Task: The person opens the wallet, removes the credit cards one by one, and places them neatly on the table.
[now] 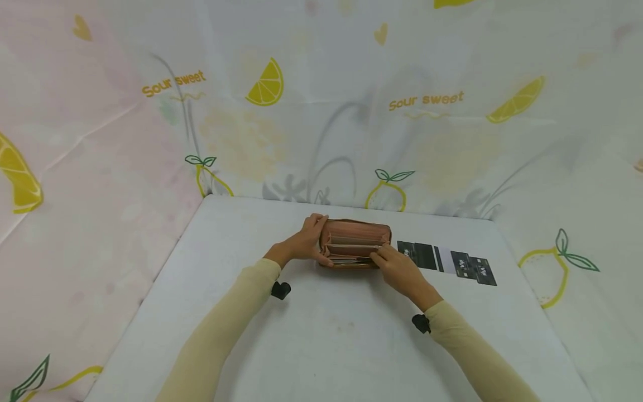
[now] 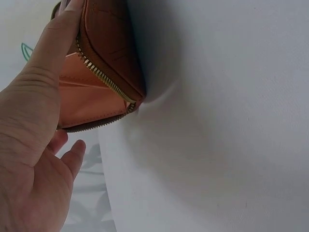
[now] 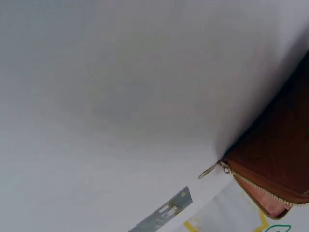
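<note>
A brown zip-around wallet (image 1: 355,229) stands unzipped on the white table, its pink-brown compartments facing up. Some thin flat edges, perhaps cards (image 1: 346,260), show in its front compartment. My left hand (image 1: 303,241) grips the wallet's left end; in the left wrist view its thumb lies along the outside by the brass zip (image 2: 104,76). At the wallet's front right corner, the bent fingers of my right hand (image 1: 399,271) pinch the edge; whether a card is between them is hidden. The right wrist view shows the wallet (image 3: 275,154) and its zip pull (image 3: 207,171), but not the hand.
To the right of the wallet lies a row of several cards: black ones marked Vip (image 1: 462,264) and a pale one with a dark stripe (image 1: 446,260). A lemon-printed cloth (image 1: 321,128) hangs behind the table (image 1: 321,335) and along its sides.
</note>
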A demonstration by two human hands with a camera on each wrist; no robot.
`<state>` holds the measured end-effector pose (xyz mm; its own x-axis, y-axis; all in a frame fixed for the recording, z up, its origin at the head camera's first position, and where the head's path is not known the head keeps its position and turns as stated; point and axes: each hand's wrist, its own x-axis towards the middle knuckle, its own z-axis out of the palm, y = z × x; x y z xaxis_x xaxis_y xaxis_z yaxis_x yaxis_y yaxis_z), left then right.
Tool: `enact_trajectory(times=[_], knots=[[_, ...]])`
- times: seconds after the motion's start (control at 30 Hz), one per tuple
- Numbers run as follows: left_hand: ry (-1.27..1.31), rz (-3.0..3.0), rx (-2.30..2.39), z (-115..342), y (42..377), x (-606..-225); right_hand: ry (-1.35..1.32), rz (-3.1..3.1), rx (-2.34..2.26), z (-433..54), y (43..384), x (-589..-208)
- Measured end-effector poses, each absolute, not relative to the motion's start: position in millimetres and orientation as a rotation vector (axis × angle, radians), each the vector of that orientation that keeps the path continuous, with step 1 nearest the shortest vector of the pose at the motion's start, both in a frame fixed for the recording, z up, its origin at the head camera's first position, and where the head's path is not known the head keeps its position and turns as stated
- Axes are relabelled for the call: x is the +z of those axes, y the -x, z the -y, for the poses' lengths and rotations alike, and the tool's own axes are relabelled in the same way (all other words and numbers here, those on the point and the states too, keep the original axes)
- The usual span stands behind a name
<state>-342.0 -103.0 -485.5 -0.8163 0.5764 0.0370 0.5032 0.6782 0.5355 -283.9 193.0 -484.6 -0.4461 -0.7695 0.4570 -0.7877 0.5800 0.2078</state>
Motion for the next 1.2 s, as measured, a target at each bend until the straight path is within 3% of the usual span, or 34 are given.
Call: enact_trajectory(times=[0.37,0.53,0.8,1.2], knots=[[-0.888,-2.763,0.811,104,340,-488,-1.145,2.350,0.074,-182,276,-483],[-0.875,-2.765,0.789,105,339,-488,-1.055,2.329,0.341,-184,274,-471],[-0.882,-2.776,0.789,104,339,-489,-0.628,2.414,0.938,-210,276,-454],[-0.892,-2.789,0.780,104,340,-492,0.026,2.595,1.671,-260,269,-473]])
